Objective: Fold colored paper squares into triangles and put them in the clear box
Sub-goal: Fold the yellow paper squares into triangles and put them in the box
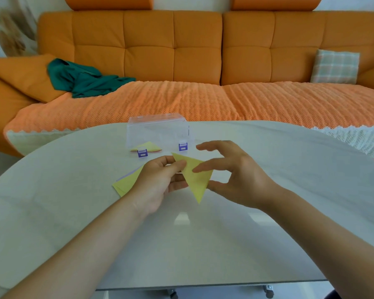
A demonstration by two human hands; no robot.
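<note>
Two hands are meeting at a folded yellow triangle [197, 180] above the tabletop [203, 244], its long tip pointing down toward the person. The left hand [160, 182] is pinching its far-left corner. The right hand [240, 180], fingers spread, is touching its face and right edge. The clear box [158, 130] is sitting just beyond, by the far edge, and open tabletop is spreading nearer.

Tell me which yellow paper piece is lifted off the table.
The yellow triangle pinched by the left hand, in mid-air. The yellow piece inside the clear box and the yellow sheet partly hidden by that hand both lie flat.
</note>
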